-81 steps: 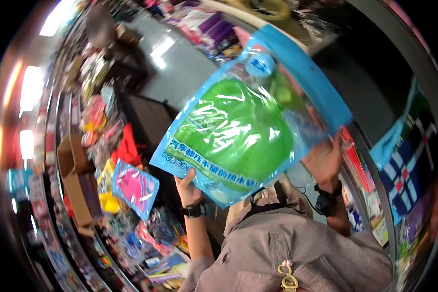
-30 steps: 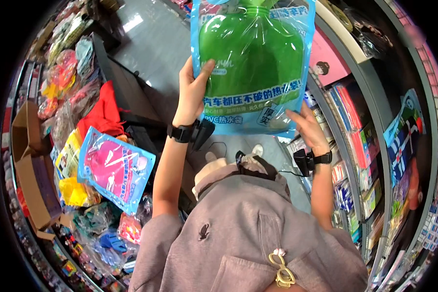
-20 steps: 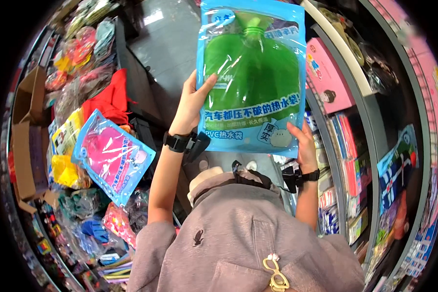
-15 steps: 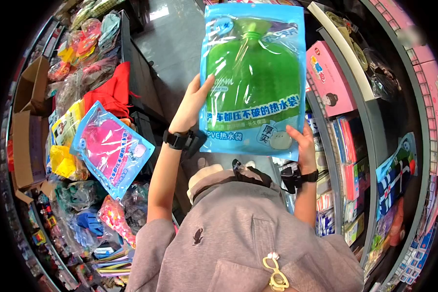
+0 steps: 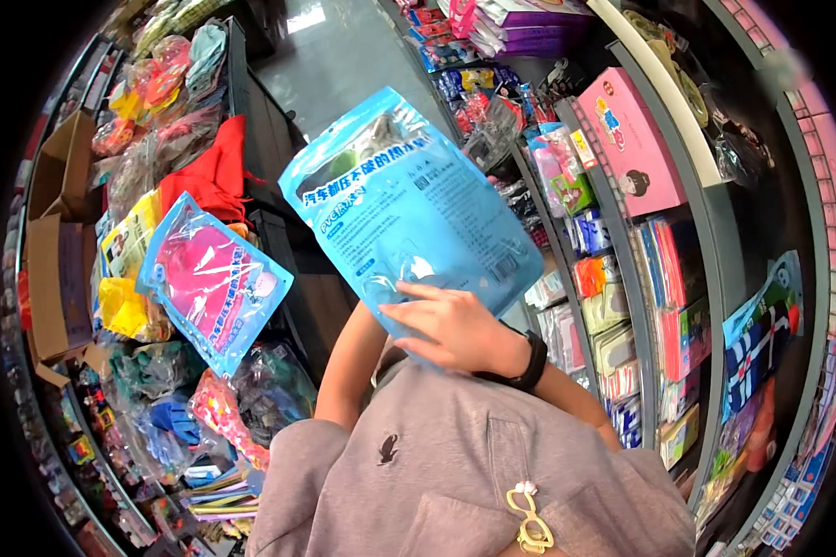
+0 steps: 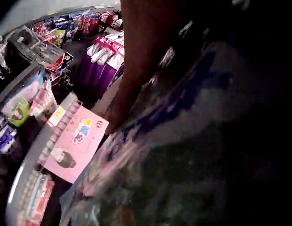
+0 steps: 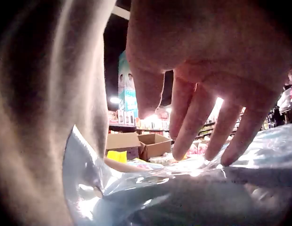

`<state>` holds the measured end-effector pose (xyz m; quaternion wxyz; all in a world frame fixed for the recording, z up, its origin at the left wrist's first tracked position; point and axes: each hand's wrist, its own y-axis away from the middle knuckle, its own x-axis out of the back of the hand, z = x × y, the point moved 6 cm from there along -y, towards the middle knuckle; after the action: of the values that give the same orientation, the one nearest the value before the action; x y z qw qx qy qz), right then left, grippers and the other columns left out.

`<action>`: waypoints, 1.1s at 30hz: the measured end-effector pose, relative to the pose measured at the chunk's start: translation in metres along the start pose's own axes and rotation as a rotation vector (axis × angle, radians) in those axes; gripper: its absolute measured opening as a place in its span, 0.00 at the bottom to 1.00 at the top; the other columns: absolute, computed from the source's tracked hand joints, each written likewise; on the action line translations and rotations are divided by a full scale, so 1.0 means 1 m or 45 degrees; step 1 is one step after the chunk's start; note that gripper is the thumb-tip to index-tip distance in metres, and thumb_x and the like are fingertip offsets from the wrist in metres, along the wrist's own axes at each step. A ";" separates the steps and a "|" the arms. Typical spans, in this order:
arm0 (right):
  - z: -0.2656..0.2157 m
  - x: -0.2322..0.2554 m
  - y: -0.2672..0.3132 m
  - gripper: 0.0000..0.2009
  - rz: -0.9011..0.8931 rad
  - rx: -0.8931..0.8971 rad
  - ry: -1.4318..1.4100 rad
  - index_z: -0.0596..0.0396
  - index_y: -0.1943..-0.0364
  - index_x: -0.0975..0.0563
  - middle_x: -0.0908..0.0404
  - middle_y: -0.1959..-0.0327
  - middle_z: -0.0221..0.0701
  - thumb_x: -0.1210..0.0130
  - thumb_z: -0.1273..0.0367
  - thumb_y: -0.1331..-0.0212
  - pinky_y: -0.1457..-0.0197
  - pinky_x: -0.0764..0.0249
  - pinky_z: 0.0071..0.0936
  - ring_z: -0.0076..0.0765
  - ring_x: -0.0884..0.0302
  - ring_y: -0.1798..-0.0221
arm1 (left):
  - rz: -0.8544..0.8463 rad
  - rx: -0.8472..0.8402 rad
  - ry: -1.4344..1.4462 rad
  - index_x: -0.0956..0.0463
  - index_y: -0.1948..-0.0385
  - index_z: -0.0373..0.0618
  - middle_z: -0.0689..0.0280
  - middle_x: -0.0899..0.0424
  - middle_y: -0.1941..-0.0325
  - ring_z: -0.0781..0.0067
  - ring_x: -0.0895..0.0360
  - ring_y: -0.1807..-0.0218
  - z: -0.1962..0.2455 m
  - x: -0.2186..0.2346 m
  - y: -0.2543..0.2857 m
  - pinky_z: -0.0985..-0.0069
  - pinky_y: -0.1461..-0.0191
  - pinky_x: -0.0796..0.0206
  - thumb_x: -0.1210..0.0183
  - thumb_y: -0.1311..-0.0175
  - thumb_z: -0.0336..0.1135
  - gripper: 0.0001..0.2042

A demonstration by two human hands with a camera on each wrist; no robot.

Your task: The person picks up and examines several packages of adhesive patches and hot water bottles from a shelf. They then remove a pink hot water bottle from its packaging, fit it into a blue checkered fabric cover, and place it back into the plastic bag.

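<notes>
The blue package (image 5: 437,218) is tilted in front of the body, its printed back facing up and a clear window at its far left end. My right hand (image 5: 469,330) lies across its near edge. In the right wrist view the fingers of that hand (image 7: 212,70) are spread and fairly straight, tips resting on the shiny wrap (image 7: 183,197). The package hides my left hand in the head view; only the forearm shows. Part of the left hand (image 6: 139,61) is dark beside the package (image 6: 183,179) in the left wrist view, its fingers unclear.
A second package with a pink bag (image 5: 204,288) lies on the left pile, near a red cloth (image 5: 215,176) and an open cardboard box (image 5: 58,269). Shelves of stationery and a pink box (image 5: 632,144) stand at the right. The grey floor (image 5: 330,79) shows beyond.
The package has turned from its green front to its printed back and tilted lower. My right hand has moved left onto it, and my left hand has gone behind it.
</notes>
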<state>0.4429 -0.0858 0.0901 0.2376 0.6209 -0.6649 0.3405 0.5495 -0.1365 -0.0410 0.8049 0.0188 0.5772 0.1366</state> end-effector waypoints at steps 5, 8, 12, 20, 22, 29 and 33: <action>0.016 0.027 0.008 0.26 0.213 -0.151 0.094 0.55 0.41 0.30 0.34 0.36 0.43 0.41 0.62 0.44 0.34 0.42 0.44 0.49 0.40 0.32 | 0.112 -0.034 -0.107 0.44 0.35 0.41 0.60 0.34 0.38 0.68 0.37 0.39 0.016 0.007 0.010 0.71 0.35 0.45 0.54 0.31 0.50 0.28; 0.034 0.039 0.024 0.30 0.294 -0.379 0.087 0.55 0.37 0.35 0.37 0.35 0.48 0.41 0.61 0.44 0.33 0.43 0.44 0.53 0.42 0.32 | 0.153 -0.020 -0.167 0.42 0.36 0.40 0.61 0.32 0.40 0.70 0.35 0.40 0.020 0.011 0.012 0.71 0.37 0.44 0.53 0.31 0.48 0.27; 0.041 0.013 0.029 0.40 0.546 -0.218 -0.308 0.57 0.31 0.47 0.44 0.33 0.52 0.40 0.56 0.44 0.30 0.45 0.41 0.58 0.46 0.31 | 0.152 0.063 -0.228 0.41 0.37 0.39 0.61 0.30 0.42 0.71 0.34 0.42 0.006 0.011 0.003 0.72 0.38 0.42 0.52 0.31 0.46 0.26; 0.016 0.019 0.043 0.53 0.333 -0.662 0.302 0.50 0.28 0.55 0.65 0.28 0.57 0.33 0.53 0.57 0.37 0.44 0.62 0.74 0.61 0.29 | 0.127 0.127 -0.399 0.37 0.40 0.38 0.63 0.27 0.46 0.74 0.31 0.45 -0.040 -0.023 -0.040 0.74 0.42 0.39 0.49 0.32 0.41 0.23; 0.028 0.032 0.061 0.52 0.767 -0.671 -0.001 0.49 0.29 0.56 0.62 0.29 0.57 0.33 0.60 0.58 0.45 0.32 0.56 0.69 0.59 0.29 | 0.074 0.016 -0.573 0.37 0.40 0.37 0.63 0.26 0.47 0.74 0.30 0.46 -0.053 -0.057 -0.078 0.74 0.42 0.38 0.48 0.32 0.40 0.23; 0.041 0.075 0.217 0.15 1.618 -0.877 -0.620 0.61 0.50 0.28 0.22 0.55 0.38 0.47 0.71 0.39 0.48 0.31 0.29 0.36 0.25 0.52 | -0.534 0.186 -1.075 0.42 0.35 0.37 0.66 0.26 0.48 0.78 0.31 0.48 -0.079 -0.213 -0.094 0.80 0.46 0.36 0.41 0.43 0.18 0.31; 0.002 0.125 0.305 0.22 2.163 -1.015 -0.865 0.59 0.43 0.32 0.23 0.53 0.33 0.43 0.75 0.44 0.47 0.31 0.26 0.30 0.27 0.51 | -1.009 0.311 -1.280 0.45 0.33 0.38 0.66 0.28 0.47 0.75 0.31 0.45 -0.124 -0.274 -0.097 0.80 0.44 0.36 0.43 0.43 0.16 0.33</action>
<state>0.1273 -0.1715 0.1328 -0.0965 -0.1214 -0.9868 -0.0461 0.3713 -0.3124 0.1527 0.9582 -0.0424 0.1049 -0.2628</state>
